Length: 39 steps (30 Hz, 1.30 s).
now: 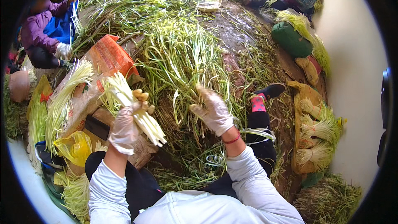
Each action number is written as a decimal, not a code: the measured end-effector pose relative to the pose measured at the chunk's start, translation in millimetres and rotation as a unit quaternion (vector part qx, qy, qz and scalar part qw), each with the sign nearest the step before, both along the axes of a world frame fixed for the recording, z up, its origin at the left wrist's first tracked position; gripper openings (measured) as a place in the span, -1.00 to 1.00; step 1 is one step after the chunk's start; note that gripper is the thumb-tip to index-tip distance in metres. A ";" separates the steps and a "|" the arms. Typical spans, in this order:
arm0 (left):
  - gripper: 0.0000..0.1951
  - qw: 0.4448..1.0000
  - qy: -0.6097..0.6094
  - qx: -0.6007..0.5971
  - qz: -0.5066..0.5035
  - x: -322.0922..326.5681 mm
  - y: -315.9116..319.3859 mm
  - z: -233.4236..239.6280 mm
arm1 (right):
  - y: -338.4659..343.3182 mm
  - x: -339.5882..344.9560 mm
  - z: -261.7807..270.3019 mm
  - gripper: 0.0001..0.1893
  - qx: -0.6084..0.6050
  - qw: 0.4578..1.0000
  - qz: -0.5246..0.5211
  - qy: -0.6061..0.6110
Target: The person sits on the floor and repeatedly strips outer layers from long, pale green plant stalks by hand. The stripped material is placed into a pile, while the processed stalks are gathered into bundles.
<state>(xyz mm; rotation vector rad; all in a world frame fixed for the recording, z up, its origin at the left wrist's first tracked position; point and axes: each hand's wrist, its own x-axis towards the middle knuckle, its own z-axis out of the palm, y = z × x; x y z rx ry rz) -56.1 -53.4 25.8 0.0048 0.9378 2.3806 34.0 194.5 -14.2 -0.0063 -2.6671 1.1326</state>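
In my left hand (124, 127), which wears a thin whitish glove with tan fingertips, is a bundle of pale stalks (150, 128), perhaps blanched chives or garlic shoots. Its white ends slant down to the right, and the other end points up over a printed sack (90, 77). My right hand (215, 110), gloved the same way and slightly blurred, has its fingers spread and holds nothing I can see. It is over the near side of a heap of long yellow-green leafy stalks (183, 49); whether it touches them I cannot tell.
Left of me are a loose pale bunch (70, 93), a dark phone (97, 127) and a yellow plastic bag (76, 147). Tied bundles (315, 130) lie on a yellow sack by the right wall (351, 53). Two other people (40, 34) sit farther off, at left and right.
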 end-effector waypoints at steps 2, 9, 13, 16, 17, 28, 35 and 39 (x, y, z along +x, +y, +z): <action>-0.82 1.000 0.012 -0.018 -0.005 13.0 16.6 -6.8 | -46.8 6.2 11.3 -0.32 -0.230 0.970 0.070 0.039; -0.86 0.999 -0.005 -0.038 -0.037 43.4 51.7 -17.3 | -91.6 34.2 0.0 -0.78 -0.535 0.796 0.111 -0.260; -0.85 0.983 -0.121 0.095 -0.104 42.7 48.9 -18.0 | -85.8 48.2 -6.3 -0.78 -0.476 0.824 0.114 -0.285; -0.85 0.984 -0.143 -0.047 -0.095 37.6 52.9 -25.5 | -62.9 39.2 -4.1 -0.71 -0.384 0.833 0.215 -0.335; -0.84 0.986 -0.133 -0.065 -0.078 37.3 56.0 -29.4 | -47.1 31.9 -5.5 -0.68 -0.338 0.832 0.256 -0.357; -0.84 0.911 -0.240 -0.232 -0.242 140.1 26.8 -66.1 | 75.7 -71.1 -86.9 -0.66 0.067 0.952 -0.248 -0.169; -0.80 0.974 -0.137 -0.115 -0.138 91.2 16.4 -32.4 | 56.3 19.7 -15.9 -0.89 -0.459 0.874 -0.135 0.083; -0.81 0.991 -0.108 -0.059 -0.052 63.8 24.5 -2.6 | -0.6 64.5 -11.7 -0.60 -0.537 0.839 -0.071 -0.053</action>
